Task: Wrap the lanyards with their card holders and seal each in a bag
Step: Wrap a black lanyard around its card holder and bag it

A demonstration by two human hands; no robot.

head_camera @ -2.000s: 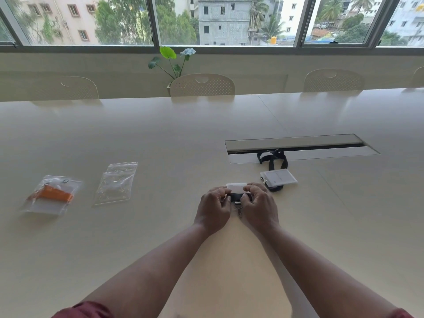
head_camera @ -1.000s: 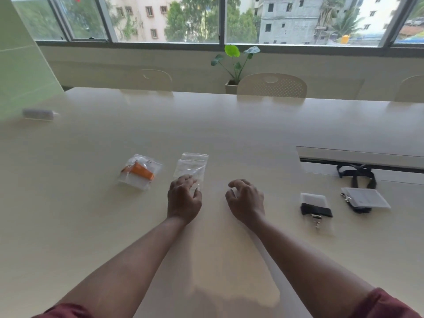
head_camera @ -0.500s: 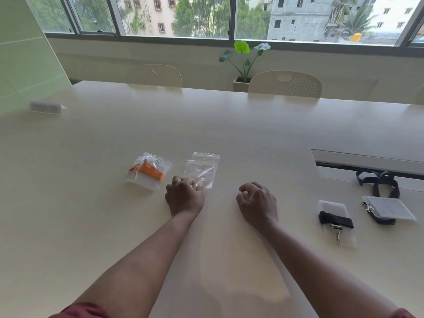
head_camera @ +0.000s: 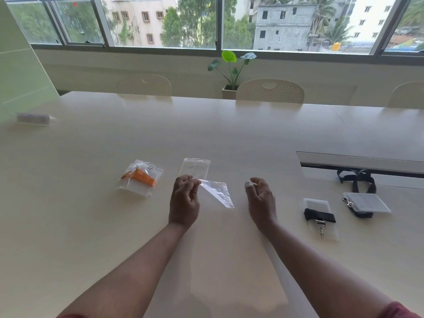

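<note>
— Status of the grip?

— My left hand now pinches an empty bag, lifted off the worktop — a second ago it only touched the stack. My right hand hangs loosely curled, holding nothing.

— The lanyard?

— The wrapped black lanyard lies to my right, set down — ready for bagging, I judge.

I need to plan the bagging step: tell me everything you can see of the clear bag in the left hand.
The clear bag is small, thin, see-through plastic, and looks empty. The left hand pinches one end between thumb and fingertips; the rest slants down and to the right, toward the table. Whether its far corner touches the table cannot be told. It sits just in front of another empty bag lying flat. The right hand is apart from it.
</note>
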